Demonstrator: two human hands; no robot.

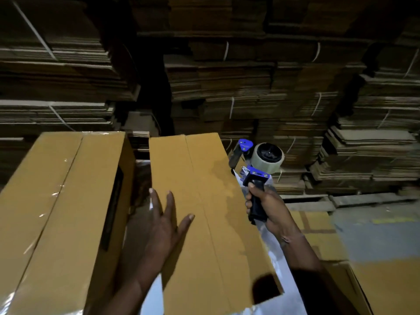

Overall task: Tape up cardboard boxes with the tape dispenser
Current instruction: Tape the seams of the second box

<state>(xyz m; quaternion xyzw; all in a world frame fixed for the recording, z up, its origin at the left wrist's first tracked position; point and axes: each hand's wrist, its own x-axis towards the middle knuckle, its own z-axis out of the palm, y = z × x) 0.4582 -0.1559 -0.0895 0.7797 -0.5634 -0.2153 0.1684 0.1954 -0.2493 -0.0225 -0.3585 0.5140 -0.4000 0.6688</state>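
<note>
A closed brown cardboard box (204, 201) stands in the middle, its two top flaps meeting in a centre seam. My left hand (163, 223) lies flat on the box's left flap, fingers straight and spread. My right hand (268, 208) grips the black handle of a blue tape dispenser (256, 169) held upright at the box's right edge. Its roll of clear tape (268, 159) sits on top. Clear tape runs down the box's right side below the dispenser.
A second brown box (56, 212), taped along its seam, stands close on the left with a narrow gap between. Tall stacks of bundled flat cardboard (250, 87) fill the background. More flat cardboard (318, 235) lies on the floor at right.
</note>
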